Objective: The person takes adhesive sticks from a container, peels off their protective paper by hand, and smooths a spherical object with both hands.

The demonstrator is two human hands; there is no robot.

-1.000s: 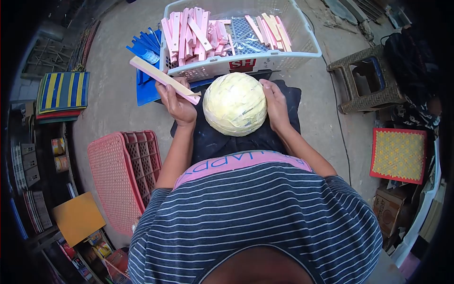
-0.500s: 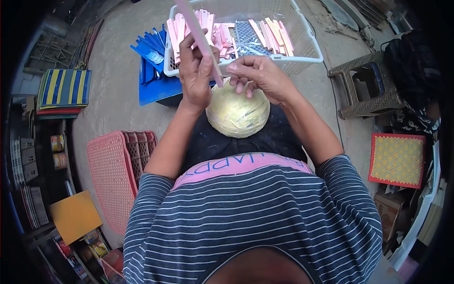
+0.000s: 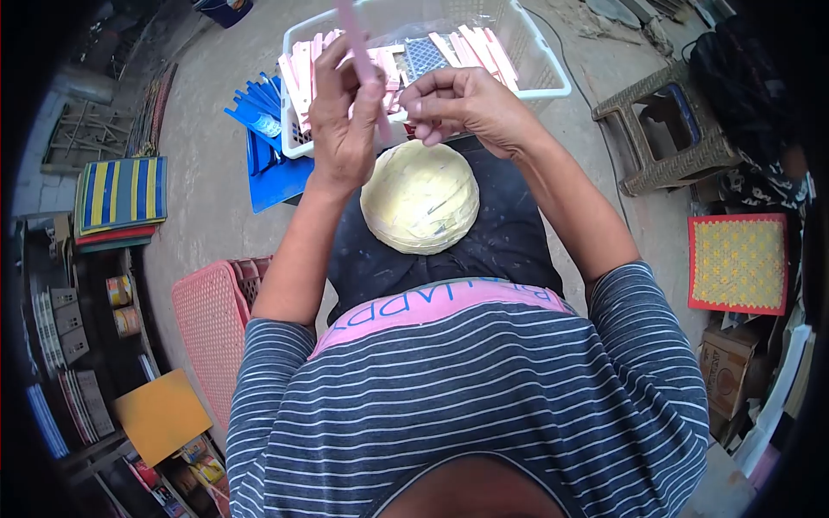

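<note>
Gripping the strip (image 3: 356,43) firmly in the left hand (image 3: 342,138), at the dome's (image 3: 420,198) eleven o'clock, should steady it beside the right hand (image 3: 473,105), whose curled fingers hide any contents.

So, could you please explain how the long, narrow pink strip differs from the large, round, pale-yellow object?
Shape: the long, narrow pink strip is slim and straight, while the large, round, pale-yellow object is broad and rounded.
Colour: the strip is pink; the round object is pale yellow with darker streaks.
Pose: the strip is held up in the left hand; the round object rests on the dark-clothed lap.
</note>
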